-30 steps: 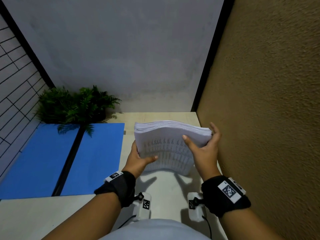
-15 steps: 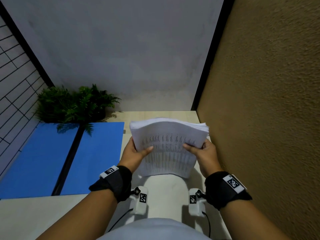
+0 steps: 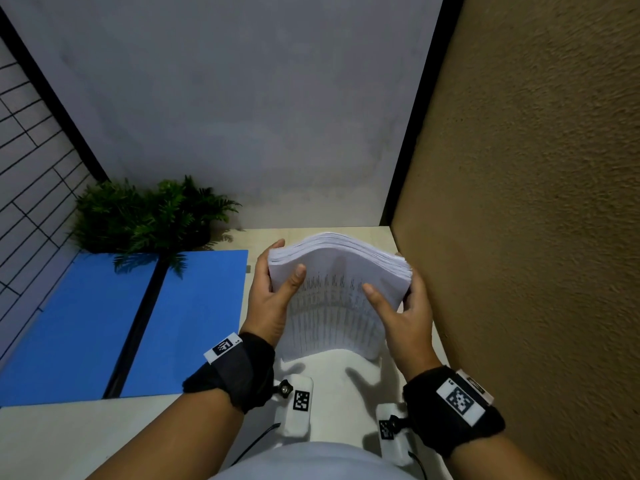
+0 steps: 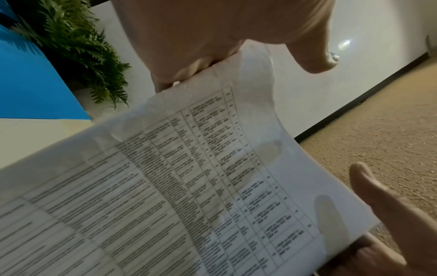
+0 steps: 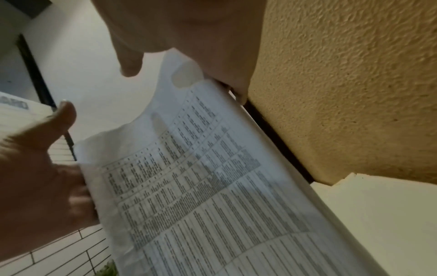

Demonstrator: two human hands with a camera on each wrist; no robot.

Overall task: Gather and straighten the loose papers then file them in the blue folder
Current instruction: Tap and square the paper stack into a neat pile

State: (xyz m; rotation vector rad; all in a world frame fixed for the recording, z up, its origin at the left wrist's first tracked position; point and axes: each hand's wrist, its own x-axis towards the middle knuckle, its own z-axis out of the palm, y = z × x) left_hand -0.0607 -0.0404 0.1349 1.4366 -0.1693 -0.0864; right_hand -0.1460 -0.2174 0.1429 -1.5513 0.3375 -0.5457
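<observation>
A thick stack of printed white papers [image 3: 341,299] stands on edge, bowed toward me, over the pale table [image 3: 52,441] at its right end. My left hand [image 3: 270,299] grips the stack's upper left corner, thumb on the front sheet and fingers behind. My right hand [image 3: 405,313] grips the right edge the same way. The wrist views show the printed sheet [image 4: 189,186] [image 5: 212,186] up close. The blue folder [image 3: 194,323] lies open and flat to the left of the stack, a black spine [image 3: 138,327] down its middle.
A green fern [image 3: 149,220] stands at the folder's far edge, its fronds over the blue. A rough brown wall [image 3: 519,237] rises right beside my right hand. A grey wall closes the back and a tiled wall [image 3: 31,174] the left.
My left hand has slid up to the stack's top left corner. My right hand has dropped from the top right corner down the right edge. The stack stays upright in the same spot.
</observation>
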